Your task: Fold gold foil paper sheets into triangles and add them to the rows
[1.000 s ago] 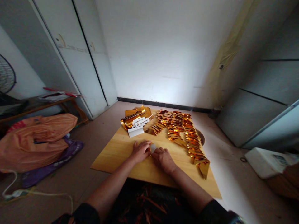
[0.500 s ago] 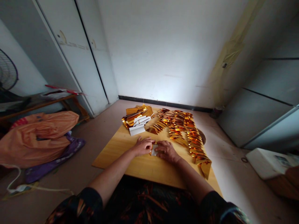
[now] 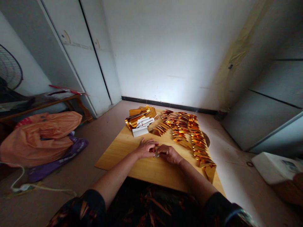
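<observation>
Over the middle of the wooden board (image 3: 142, 168), my left hand (image 3: 147, 148) and my right hand (image 3: 169, 154) meet with bent fingers. Both are closed on a small piece of paper (image 3: 156, 152), which is mostly hidden by the fingers. Beyond my left hand lie white paper pieces (image 3: 140, 131) and a pile of gold foil sheets (image 3: 136, 120). Several folded gold foil pieces (image 3: 199, 143) stand in overlapping rows on the right side of the board, and a shorter row (image 3: 161, 128) is just past my hands.
Orange bag (image 3: 47, 135) and purple bag (image 3: 54, 160) lie on the floor at left, near a white cable (image 3: 44, 187). A fan (image 3: 10, 67) stands behind them. At right is a white box (image 3: 274, 167); a wall and cabinets rise behind.
My right hand's fingers have drawn in toward my left hand, and less of the paper between them shows. The view has shifted slightly.
</observation>
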Demonstrator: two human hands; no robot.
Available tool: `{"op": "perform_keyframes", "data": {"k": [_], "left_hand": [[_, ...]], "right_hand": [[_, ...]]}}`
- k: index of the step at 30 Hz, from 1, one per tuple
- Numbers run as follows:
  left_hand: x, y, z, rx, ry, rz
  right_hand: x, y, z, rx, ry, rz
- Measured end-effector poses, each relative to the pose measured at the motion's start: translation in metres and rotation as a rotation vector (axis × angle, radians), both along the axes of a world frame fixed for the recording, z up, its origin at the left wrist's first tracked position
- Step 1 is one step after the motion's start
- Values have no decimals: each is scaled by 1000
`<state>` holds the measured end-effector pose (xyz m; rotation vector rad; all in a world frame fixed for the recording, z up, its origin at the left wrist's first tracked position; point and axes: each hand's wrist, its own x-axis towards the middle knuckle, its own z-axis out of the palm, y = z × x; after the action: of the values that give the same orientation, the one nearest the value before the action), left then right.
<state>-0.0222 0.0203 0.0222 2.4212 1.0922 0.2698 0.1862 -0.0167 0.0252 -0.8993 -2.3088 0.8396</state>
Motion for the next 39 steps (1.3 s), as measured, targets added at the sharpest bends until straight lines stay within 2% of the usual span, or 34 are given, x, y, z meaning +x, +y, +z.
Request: {"op": "perform_keyframes", "data": {"k": [6, 12, 21, 31, 39], "left_hand": [[0, 0, 0, -15, -5, -1], [-1, -3, 6, -25, -7, 8], [1, -4, 9, -37, 26, 18], [1, -3, 5, -38, 1, 13], [1, -2, -2, 4, -10, 21]], "right_hand": [[1, -2, -6, 63, 7, -79], [-1, -1, 2, -28, -93, -150], [-22, 0, 17, -128, -328, -442], [-26, 2, 19, -147, -410, -473], [-26, 3, 13, -132, -347, -500]]}}
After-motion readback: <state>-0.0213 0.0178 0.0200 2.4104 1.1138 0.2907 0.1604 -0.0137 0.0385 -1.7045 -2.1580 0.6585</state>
